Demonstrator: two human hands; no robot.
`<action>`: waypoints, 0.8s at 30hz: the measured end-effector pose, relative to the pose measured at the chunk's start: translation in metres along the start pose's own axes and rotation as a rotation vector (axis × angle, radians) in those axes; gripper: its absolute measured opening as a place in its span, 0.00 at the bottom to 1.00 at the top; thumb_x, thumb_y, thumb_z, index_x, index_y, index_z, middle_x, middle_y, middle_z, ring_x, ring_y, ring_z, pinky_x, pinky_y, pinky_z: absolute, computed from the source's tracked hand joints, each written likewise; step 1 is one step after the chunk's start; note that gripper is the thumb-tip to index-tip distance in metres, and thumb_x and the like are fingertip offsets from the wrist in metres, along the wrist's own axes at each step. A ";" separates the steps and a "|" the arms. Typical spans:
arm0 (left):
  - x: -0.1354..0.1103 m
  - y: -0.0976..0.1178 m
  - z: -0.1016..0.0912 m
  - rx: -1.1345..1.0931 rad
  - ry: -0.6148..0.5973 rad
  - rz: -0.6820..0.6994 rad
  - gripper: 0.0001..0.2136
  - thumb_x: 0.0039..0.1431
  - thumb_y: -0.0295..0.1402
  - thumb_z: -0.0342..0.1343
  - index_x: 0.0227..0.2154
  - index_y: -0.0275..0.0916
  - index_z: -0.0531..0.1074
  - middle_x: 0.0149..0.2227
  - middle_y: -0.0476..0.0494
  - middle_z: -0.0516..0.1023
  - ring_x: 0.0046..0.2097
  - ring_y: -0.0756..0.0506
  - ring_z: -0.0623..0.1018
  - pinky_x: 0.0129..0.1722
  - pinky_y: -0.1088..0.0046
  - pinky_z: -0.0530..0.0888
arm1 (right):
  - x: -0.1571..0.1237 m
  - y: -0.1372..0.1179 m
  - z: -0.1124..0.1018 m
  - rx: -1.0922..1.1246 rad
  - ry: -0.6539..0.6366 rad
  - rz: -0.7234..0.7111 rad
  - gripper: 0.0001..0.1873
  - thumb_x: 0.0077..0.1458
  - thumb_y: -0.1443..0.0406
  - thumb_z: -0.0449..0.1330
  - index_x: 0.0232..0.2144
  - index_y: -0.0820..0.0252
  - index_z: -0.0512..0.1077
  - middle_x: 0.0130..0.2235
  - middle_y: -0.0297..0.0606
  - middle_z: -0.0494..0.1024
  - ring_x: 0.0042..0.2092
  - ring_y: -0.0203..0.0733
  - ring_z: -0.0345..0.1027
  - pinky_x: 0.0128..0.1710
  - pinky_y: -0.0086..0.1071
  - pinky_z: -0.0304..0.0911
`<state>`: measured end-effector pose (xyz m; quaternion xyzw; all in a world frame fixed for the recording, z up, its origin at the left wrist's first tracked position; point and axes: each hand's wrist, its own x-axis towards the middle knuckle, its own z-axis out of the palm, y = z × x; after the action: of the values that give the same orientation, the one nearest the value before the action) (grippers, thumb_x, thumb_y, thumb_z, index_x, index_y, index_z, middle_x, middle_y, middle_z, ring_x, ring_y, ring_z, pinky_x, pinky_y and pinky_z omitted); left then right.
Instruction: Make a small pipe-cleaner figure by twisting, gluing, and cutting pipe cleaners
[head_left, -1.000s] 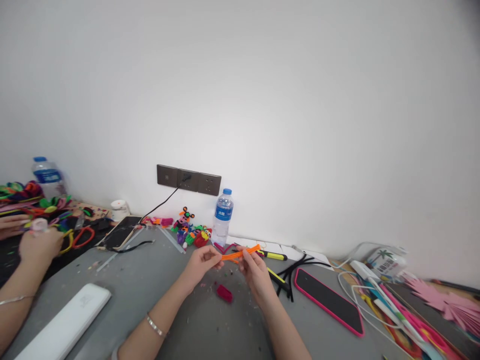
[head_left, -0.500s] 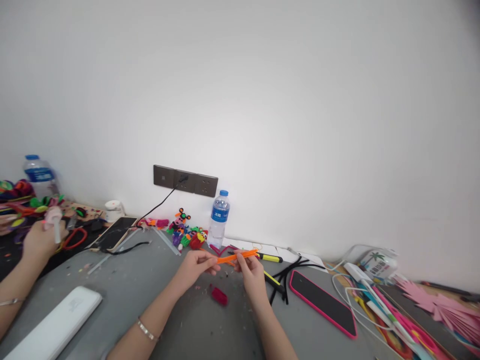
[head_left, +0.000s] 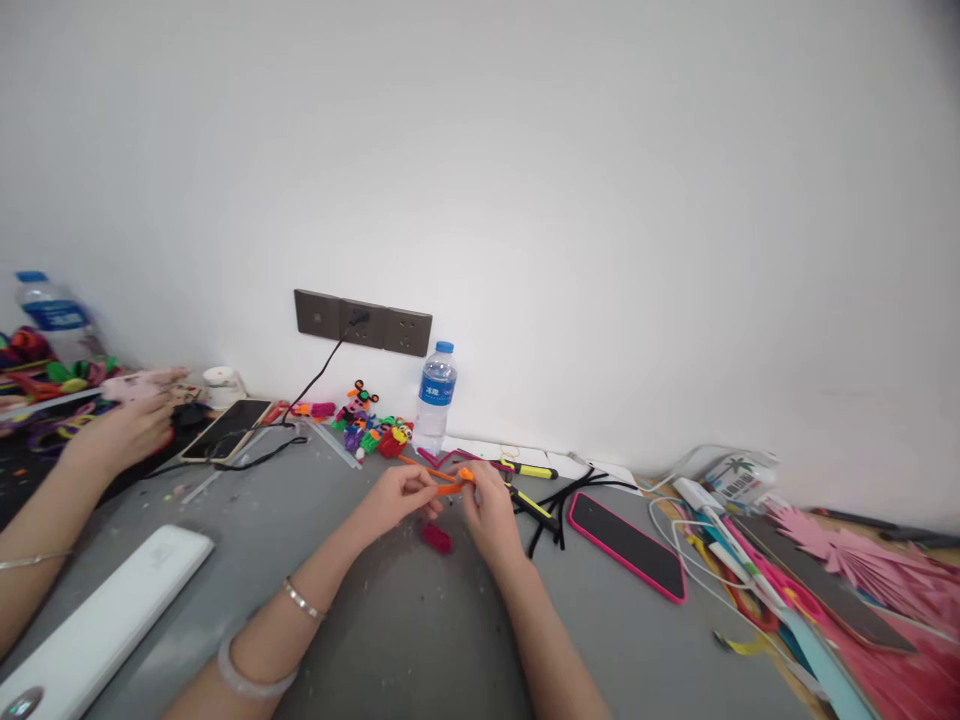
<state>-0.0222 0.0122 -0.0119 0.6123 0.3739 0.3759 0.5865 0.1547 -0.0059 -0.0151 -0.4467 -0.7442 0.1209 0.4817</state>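
My left hand point(head_left: 397, 503) pinches one end of a bent bundle of orange pipe cleaners point(head_left: 448, 489). The other end, folded short, is held between the fingers of my right hand point(head_left: 486, 508). Just below, on the grey table, lies a small dark-red fuzzy piece point(head_left: 436, 538). Behind my fingers are a magenta pipe cleaner point(head_left: 450, 459) and yellow-and-black pliers or scissors handles point(head_left: 534, 505). Several black pipe cleaners point(head_left: 559, 505) fan out to the right of my right hand.
Small fuzzy figures point(head_left: 367, 425) and a water bottle point(head_left: 437, 390) stand by the wall. A pink-cased phone point(head_left: 628, 545) lies right, a white power-bank-like device point(head_left: 112, 615) left. At far left another person's hand point(head_left: 124, 435) holds a pale pink glue gun point(head_left: 142, 385).
My right hand has folded the orange pipe cleaners' right end over, making the bundle shorter. The view has tilted down slightly. The other person's hand has turned the glue gun sideways.
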 end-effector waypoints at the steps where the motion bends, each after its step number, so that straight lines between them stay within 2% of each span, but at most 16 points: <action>1: 0.001 -0.002 -0.002 -0.002 0.010 0.011 0.15 0.51 0.45 0.60 0.28 0.35 0.72 0.26 0.42 0.81 0.29 0.45 0.80 0.33 0.69 0.76 | -0.001 0.000 0.002 0.057 -0.006 0.017 0.13 0.59 0.70 0.45 0.35 0.58 0.70 0.38 0.42 0.75 0.41 0.45 0.67 0.42 0.37 0.60; 4: 0.004 -0.004 -0.007 -0.002 0.075 0.049 0.16 0.51 0.44 0.61 0.30 0.34 0.73 0.28 0.41 0.82 0.30 0.44 0.81 0.36 0.68 0.76 | -0.001 0.003 0.006 0.205 0.104 0.116 0.12 0.61 0.64 0.47 0.35 0.59 0.70 0.37 0.42 0.76 0.39 0.44 0.68 0.40 0.36 0.62; 6: 0.003 -0.001 -0.010 -0.022 0.100 0.043 0.15 0.51 0.44 0.61 0.31 0.34 0.74 0.30 0.40 0.83 0.32 0.44 0.81 0.37 0.68 0.76 | 0.001 0.008 0.007 0.322 0.182 0.249 0.15 0.60 0.56 0.51 0.34 0.59 0.73 0.34 0.41 0.77 0.35 0.44 0.69 0.36 0.36 0.63; 9: 0.001 0.004 -0.011 -0.083 0.076 -0.010 0.16 0.51 0.44 0.61 0.33 0.34 0.75 0.32 0.40 0.83 0.33 0.44 0.81 0.39 0.68 0.76 | 0.003 0.016 0.008 0.633 0.187 0.507 0.22 0.51 0.48 0.58 0.33 0.61 0.76 0.27 0.39 0.78 0.29 0.44 0.70 0.30 0.35 0.64; 12: -0.001 0.008 -0.011 -0.098 0.057 -0.044 0.16 0.50 0.43 0.62 0.33 0.34 0.75 0.33 0.40 0.83 0.34 0.45 0.81 0.39 0.69 0.75 | 0.005 0.017 0.005 0.905 0.174 0.675 0.23 0.43 0.49 0.66 0.33 0.61 0.78 0.25 0.38 0.79 0.28 0.44 0.73 0.31 0.35 0.67; 17: -0.001 0.012 -0.013 -0.090 0.076 -0.073 0.17 0.50 0.44 0.62 0.34 0.34 0.75 0.34 0.39 0.83 0.34 0.44 0.81 0.40 0.67 0.75 | 0.006 0.014 0.001 1.050 0.173 0.778 0.20 0.41 0.55 0.69 0.34 0.62 0.79 0.28 0.39 0.81 0.31 0.41 0.75 0.31 0.31 0.69; 21: 0.001 0.008 -0.014 -0.034 0.074 -0.052 0.16 0.52 0.44 0.59 0.34 0.34 0.74 0.33 0.40 0.83 0.32 0.46 0.80 0.37 0.69 0.74 | 0.007 0.016 0.003 1.016 0.175 0.780 0.21 0.40 0.55 0.69 0.35 0.62 0.78 0.32 0.41 0.82 0.32 0.43 0.76 0.31 0.32 0.69; 24: 0.003 0.002 -0.014 0.037 0.073 0.017 0.15 0.52 0.44 0.59 0.33 0.35 0.73 0.30 0.43 0.81 0.30 0.47 0.78 0.34 0.71 0.73 | 0.006 0.017 0.005 0.958 0.174 0.742 0.22 0.39 0.55 0.70 0.35 0.62 0.79 0.31 0.41 0.82 0.32 0.45 0.76 0.33 0.35 0.70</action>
<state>-0.0335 0.0210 -0.0096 0.6120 0.3968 0.3960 0.5578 0.1590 0.0100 -0.0241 -0.4180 -0.3600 0.5649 0.6136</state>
